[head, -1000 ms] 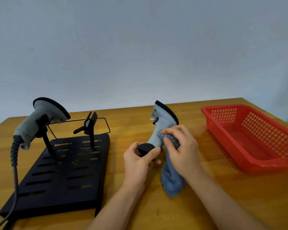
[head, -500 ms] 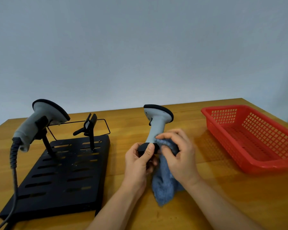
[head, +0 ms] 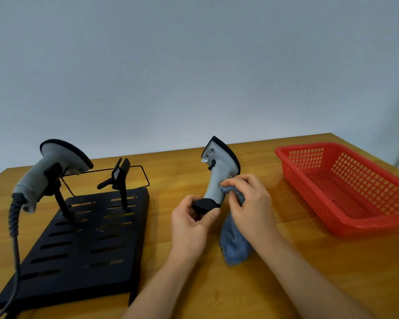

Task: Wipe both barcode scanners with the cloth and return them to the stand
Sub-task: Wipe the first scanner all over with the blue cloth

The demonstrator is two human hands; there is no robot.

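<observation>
Your left hand (head: 194, 223) is gripping the black base of the cordless scanner (head: 219, 174), propping it upright above the table (head: 309, 272) so the whole grey handle is standing exposed. Your right hand (head: 249, 203) is pinching the blue cloth (head: 234, 246) against that handle, the loose tail hanging down to the wood. The other scanner (head: 53, 166), the corded one, is sitting in the left cradle of the black stand (head: 83, 245); the right clip (head: 120, 174) is standing vacant, probably awaiting this scanner. The red basket (head: 346, 187) is sitting well apart on your right, and nothing is blocking the way back to that clip
</observation>
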